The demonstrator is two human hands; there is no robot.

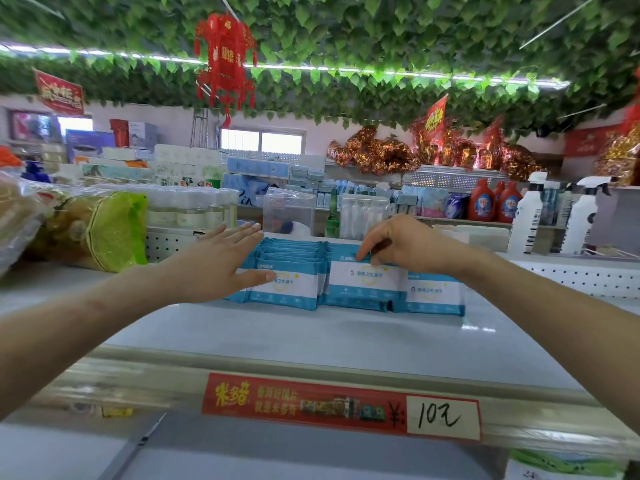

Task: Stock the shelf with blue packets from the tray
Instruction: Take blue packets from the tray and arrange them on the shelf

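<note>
Blue packets (360, 287) well back from shelf edge (242, 370)

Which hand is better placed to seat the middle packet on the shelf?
Right: the right hand pinches the middle packet by its top edge, while the left hand rests open against the left row of packets.

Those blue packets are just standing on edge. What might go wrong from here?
1. The left row stands upright with the open left hand against it; letting go carelessly may topple it forward.
2. The right hand pinches the middle packet by its top; a tug might knock over the lower packet beside it.
</note>
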